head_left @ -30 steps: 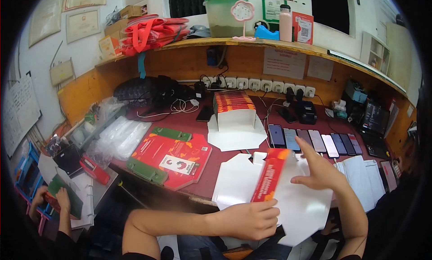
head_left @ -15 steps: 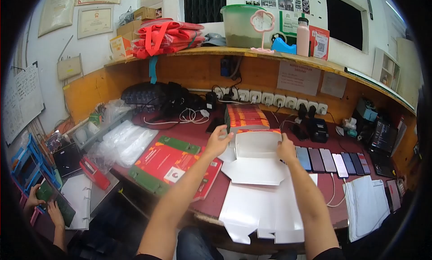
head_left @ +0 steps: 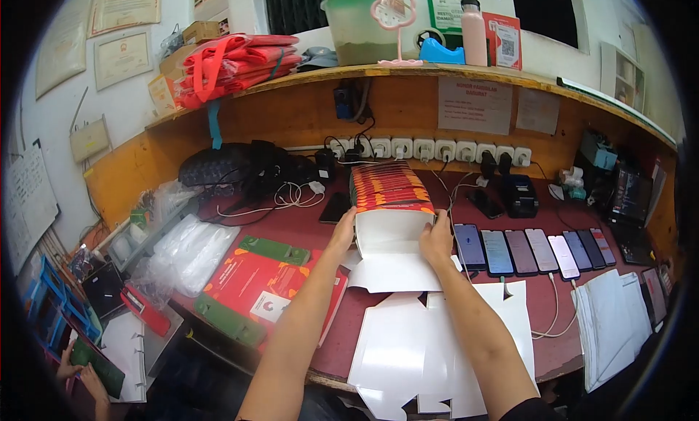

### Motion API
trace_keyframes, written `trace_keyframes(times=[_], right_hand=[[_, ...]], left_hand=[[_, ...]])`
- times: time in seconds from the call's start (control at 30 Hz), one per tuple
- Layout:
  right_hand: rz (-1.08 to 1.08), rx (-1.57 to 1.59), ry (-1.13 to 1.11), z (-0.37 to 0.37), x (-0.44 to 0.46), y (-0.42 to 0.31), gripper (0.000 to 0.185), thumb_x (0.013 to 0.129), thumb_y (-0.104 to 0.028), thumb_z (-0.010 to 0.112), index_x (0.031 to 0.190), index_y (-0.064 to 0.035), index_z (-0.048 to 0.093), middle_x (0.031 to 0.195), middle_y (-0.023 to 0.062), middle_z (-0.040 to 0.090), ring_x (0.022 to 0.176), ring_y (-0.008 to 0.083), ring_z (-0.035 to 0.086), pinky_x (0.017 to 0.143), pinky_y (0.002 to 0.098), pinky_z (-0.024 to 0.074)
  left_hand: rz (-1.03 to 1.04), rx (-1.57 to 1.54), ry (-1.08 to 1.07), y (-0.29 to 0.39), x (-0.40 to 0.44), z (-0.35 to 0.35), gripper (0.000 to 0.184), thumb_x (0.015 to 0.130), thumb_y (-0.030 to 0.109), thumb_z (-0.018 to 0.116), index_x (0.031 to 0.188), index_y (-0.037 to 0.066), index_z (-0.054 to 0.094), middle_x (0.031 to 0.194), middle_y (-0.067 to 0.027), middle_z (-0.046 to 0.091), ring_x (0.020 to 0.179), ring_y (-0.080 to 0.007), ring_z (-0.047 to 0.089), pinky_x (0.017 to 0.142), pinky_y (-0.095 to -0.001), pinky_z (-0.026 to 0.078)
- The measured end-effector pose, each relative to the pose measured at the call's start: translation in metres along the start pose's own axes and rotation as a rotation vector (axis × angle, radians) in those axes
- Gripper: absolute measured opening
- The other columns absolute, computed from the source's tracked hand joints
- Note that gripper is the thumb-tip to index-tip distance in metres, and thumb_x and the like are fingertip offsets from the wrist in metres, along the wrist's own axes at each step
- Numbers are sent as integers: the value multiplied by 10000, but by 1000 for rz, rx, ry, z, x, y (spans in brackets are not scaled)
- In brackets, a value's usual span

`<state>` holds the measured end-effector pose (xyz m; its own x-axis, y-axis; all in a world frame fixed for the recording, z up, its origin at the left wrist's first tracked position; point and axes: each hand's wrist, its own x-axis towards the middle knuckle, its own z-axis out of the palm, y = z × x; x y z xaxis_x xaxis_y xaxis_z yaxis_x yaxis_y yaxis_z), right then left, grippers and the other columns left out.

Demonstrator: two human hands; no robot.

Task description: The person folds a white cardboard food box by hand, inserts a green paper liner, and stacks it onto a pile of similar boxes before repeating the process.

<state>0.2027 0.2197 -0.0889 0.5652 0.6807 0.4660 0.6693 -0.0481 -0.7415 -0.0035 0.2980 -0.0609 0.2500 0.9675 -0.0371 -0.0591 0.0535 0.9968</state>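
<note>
A partly folded white cardboard box stands in front of me, its inside facing me and a wide flap lying toward me. My left hand grips its left wall, while my right hand holds the right wall with fingers closed over the edge. Right behind the box is a stack of red and orange patterned cardboard pieces. Nearer to me lies a flat white die-cut cardboard sheet, partly under my right forearm. Red printed cardboard with green end strips lies left of my left forearm.
Several phones line the table's right side, some with white cables. White plastic bags lie at left. A power strip runs along the back wall. Another person's hands hold a dark green item at lower left.
My left hand has moved from the box's upper left corner down onto its left wall. The right hand now grips the right wall. The view has shifted, and more phones show.
</note>
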Motion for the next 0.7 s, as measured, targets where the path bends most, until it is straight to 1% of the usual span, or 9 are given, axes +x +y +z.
trace_keyframes(times=[0.1, 0.17, 0.2, 0.27, 0.3, 0.4, 0.53, 0.63, 0.7], right_hand=[[-3, 80, -7, 3, 3, 10, 343, 884, -62, 494, 1221, -83, 429, 1202, 206, 541, 1053, 448, 567, 881, 528, 452], [-39, 182, 68, 2, 8, 14, 382, 848, -10, 471, 1222, -76, 436, 1194, 236, 535, 1070, 456, 552, 900, 515, 446], [-28, 196, 66, 3, 10, 16, 382, 848, -10, 471, 1222, -76, 436, 1194, 236, 535, 1070, 456, 552, 900, 515, 446], [-57, 235, 11, 4, 18, 16, 413, 828, 16, 457, 1233, -63, 428, 1173, 284, 525, 1083, 463, 537, 925, 506, 432], [-72, 277, -7, 3, 21, 16, 436, 808, 37, 439, 1237, -37, 414, 1157, 320, 513, 1093, 467, 522, 948, 496, 417], [12, 284, -74, 11, 25, 24, 454, 783, 53, 472, 1231, -7, 432, 1170, 269, 557, 1141, 414, 526, 990, 453, 402], [-54, 262, -92, 9, 9, 27, 466, 797, 65, 475, 1253, 0, 402, 1192, 287, 553, 1151, 446, 521, 985, 473, 402], [-65, 243, -74, 10, 7, 30, 457, 817, 54, 490, 1264, -23, 430, 1168, 281, 546, 1114, 440, 529, 957, 479, 417], [-120, 217, -7, 10, 6, 32, 454, 823, 44, 498, 1269, -37, 473, 1140, 268, 549, 1074, 426, 548, 933, 470, 436]], left_hand=[[-31, 84, -17, 9, -17, 1, 583, 1017, 472, 344, 1453, 88, 388, 1361, -78, 526, 1234, -212, 493, 997, -359, 408], [84, 127, -195, 3, -27, -2, 736, 956, 407, 538, 1534, 101, 199, 1451, -108, 455, 1300, -257, 460, 1048, -373, 385], [79, 144, -191, -10, -21, -8, 736, 956, 407, 538, 1534, 101, 199, 1451, -108, 455, 1300, -257, 460, 1048, -373, 385], [475, 700, -292, -50, 13, -29, 1024, 829, 289, 737, 1558, 162, 28, 1502, -146, 388, 1353, -283, 416, 1093, -379, 358], [448, 698, -272, -57, 26, -34, 1233, 672, 223, 858, 1556, 204, -1, 1497, -198, 380, 1359, -338, 413, 1114, -384, 344], [134, 872, -118, -13, -12, -12, 1228, 691, 242, 842, 1551, 238, -33, 1467, -227, 410, 1312, -374, 461, 1101, -395, 366], [170, 922, -43, -23, -11, -9, 1249, 688, 232, 846, 1545, 248, -62, 1444, -247, 428, 1271, -411, 491, 1076, -418, 394], [330, 864, -86, -24, 0, -20, 1156, 779, 261, 792, 1543, 258, -76, 1450, -228, 436, 1267, -364, 514, 1054, -397, 408], [61, -178, -172, -25, 49, -37, 1084, 837, 434, 725, 1550, 196, -57, 1461, -219, 428, 1304, -319, 481, 1060, -374, 388]])
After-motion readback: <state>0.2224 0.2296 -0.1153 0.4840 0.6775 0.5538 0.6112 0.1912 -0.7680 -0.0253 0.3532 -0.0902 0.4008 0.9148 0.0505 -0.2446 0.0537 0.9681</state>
